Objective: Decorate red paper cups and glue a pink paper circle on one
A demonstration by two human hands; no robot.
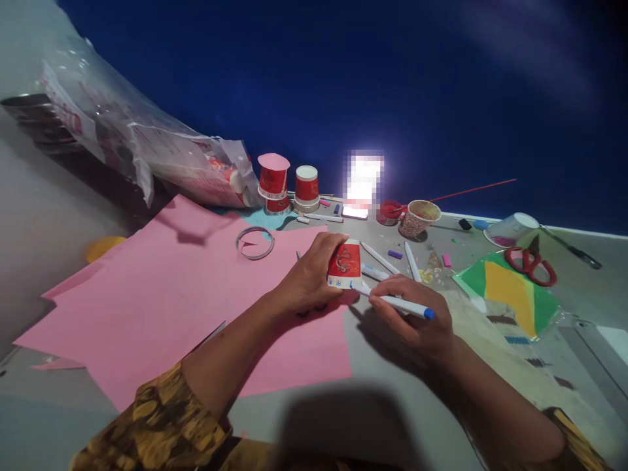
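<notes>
My left hand [314, 271] grips a small red paper cup [345, 259] with a white band and blue marks on it. Between the fingers of my right hand [417, 317] is a white marker pen [402, 305] with a blue end, its tip against the white band of the cup. Other white markers [412, 261] lie just behind my hands. Beneath my left forearm are large sheets of pink paper [171, 294], with a roll of tape [254, 243] on top.
Red paper cups [307, 184] stand at the back beside a plastic bag [186, 163]. A glowing phone [363, 186] leans at the back. On the right are a patterned cup [419, 219], a tipped white cup [513, 229], red-handled scissors [530, 265] and green-yellow sheets [510, 294].
</notes>
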